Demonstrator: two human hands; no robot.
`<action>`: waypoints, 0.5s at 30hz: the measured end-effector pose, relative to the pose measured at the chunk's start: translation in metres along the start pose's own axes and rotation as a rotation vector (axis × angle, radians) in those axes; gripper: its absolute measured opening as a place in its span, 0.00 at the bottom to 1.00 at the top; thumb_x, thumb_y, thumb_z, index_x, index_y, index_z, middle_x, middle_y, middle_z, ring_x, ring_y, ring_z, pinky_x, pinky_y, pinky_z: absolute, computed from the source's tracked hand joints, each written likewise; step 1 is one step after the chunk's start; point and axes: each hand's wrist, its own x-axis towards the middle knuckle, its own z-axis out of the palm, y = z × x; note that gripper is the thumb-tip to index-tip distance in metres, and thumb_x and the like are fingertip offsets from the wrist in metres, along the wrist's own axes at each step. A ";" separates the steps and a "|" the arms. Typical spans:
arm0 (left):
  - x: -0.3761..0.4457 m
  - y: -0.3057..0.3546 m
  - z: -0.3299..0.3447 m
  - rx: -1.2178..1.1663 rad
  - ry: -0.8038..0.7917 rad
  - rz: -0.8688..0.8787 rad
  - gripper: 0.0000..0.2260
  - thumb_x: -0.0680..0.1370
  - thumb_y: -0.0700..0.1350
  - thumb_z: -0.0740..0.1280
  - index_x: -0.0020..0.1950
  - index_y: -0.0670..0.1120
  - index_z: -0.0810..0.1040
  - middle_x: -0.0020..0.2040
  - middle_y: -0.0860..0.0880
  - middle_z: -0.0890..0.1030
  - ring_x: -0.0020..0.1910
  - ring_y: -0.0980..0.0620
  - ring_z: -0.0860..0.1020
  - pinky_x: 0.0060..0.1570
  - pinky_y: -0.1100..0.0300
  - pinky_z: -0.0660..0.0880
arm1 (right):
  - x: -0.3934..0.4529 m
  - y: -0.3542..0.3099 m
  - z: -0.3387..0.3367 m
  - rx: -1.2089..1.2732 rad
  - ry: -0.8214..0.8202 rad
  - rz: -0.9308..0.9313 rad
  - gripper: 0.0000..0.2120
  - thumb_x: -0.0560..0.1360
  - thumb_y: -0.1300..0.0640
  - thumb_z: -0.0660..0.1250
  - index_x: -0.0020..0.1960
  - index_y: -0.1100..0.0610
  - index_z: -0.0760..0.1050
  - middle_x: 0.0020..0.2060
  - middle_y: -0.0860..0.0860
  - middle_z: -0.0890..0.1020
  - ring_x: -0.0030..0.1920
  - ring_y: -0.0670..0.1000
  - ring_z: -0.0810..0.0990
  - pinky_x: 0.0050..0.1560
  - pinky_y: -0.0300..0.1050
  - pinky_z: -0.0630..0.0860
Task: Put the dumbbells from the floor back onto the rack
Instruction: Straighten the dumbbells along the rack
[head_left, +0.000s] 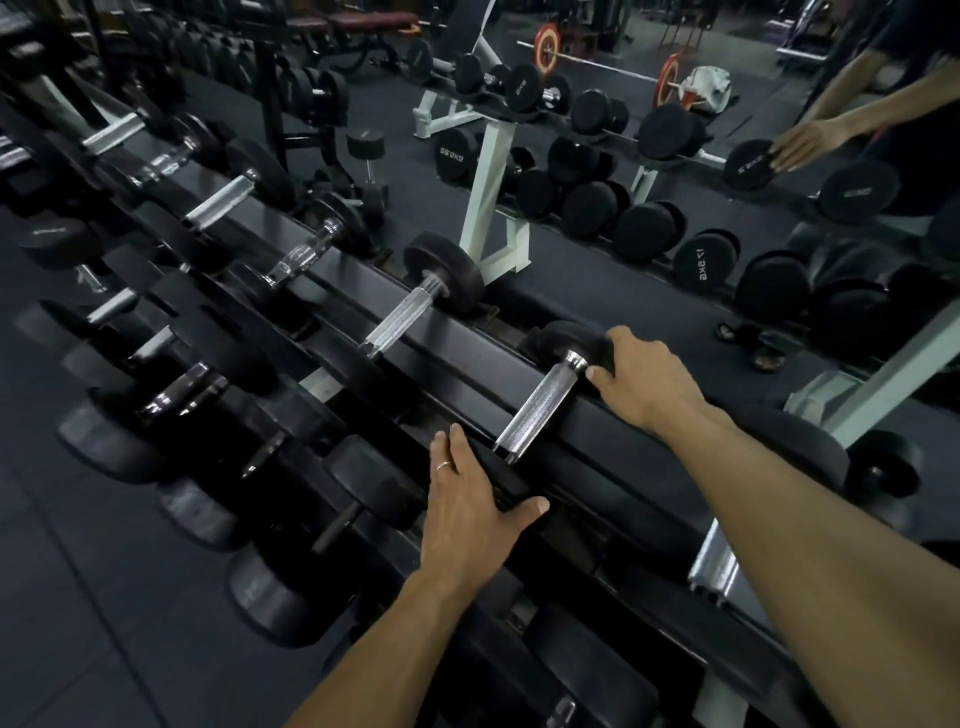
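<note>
A black dumbbell with a knurled chrome handle (540, 405) lies across the top tier of the black rack (457, 338). My left hand (467, 499) rests flat on its near head, fingers straight, thumb spread. My right hand (641, 379) sits on the far head (561, 338), fingers bent over its edge. Nothing is lifted; the dumbbell sits in its cradle.
Several more dumbbells (410, 317) fill the top tier to the left and the lower tiers (270, 603). A mirror behind the rack reflects a white-framed rack (493, 208), a barbell (670, 73) and my own reflected hand (810, 143). Dark rubber floor (78, 623) lies at lower left.
</note>
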 end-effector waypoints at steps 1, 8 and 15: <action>-0.004 0.003 -0.001 0.023 0.009 0.015 0.52 0.70 0.61 0.73 0.78 0.48 0.39 0.79 0.45 0.40 0.79 0.46 0.43 0.76 0.47 0.55 | -0.005 0.002 -0.004 -0.038 0.008 -0.006 0.19 0.80 0.49 0.62 0.66 0.58 0.67 0.53 0.58 0.79 0.51 0.61 0.78 0.44 0.50 0.70; -0.039 0.043 0.001 0.172 0.073 0.172 0.43 0.76 0.64 0.61 0.79 0.43 0.42 0.80 0.43 0.42 0.77 0.48 0.35 0.75 0.53 0.38 | -0.053 0.033 -0.042 -0.148 0.028 -0.063 0.24 0.79 0.47 0.62 0.71 0.56 0.66 0.63 0.57 0.75 0.63 0.60 0.74 0.57 0.54 0.74; -0.098 0.081 0.049 0.158 -0.004 0.182 0.43 0.75 0.68 0.57 0.79 0.42 0.46 0.80 0.43 0.46 0.78 0.50 0.38 0.76 0.53 0.39 | -0.099 0.102 -0.067 -0.075 0.051 -0.022 0.28 0.78 0.48 0.64 0.74 0.57 0.62 0.64 0.60 0.74 0.65 0.62 0.71 0.62 0.55 0.72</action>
